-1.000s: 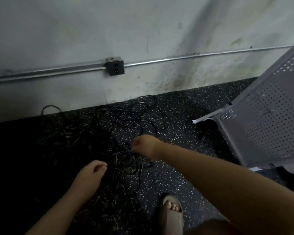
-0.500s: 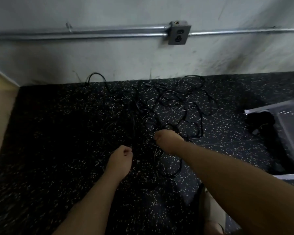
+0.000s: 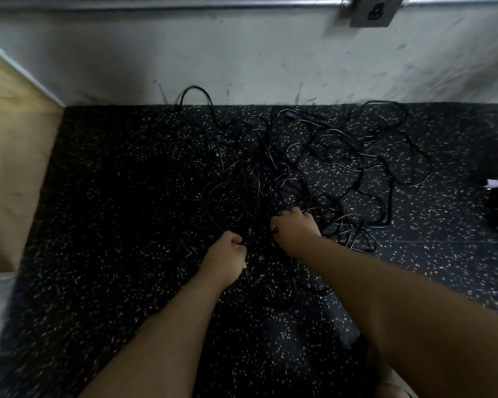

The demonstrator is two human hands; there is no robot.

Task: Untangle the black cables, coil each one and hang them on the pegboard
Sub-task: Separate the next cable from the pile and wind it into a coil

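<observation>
Cables (image 3: 314, 168): one black tangle sprawled on the floor (image 3: 112, 196), right up by the wall (image 3: 242, 53) — one loop arches against it.
Left hand (image 3: 226, 259): at the tangle's near edge, grip clamped, fingers curled round a strand.
Right hand (image 3: 295, 228): just beside it, knuckles up — grip closed on a bunch of strands.
Outlet (image 3: 371, 12): high on the wall, on a metal pipe (image 3: 184, 2).
Wood panel (image 3: 9, 139): far left.

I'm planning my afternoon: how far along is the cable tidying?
Done: nothing yet. The cables lie in one tangle on the floor, and none is coiled. In hand: the left hand and right hand each grip strands at the tangle's near edge. Left: separating, coiling and hanging every cable.
</observation>
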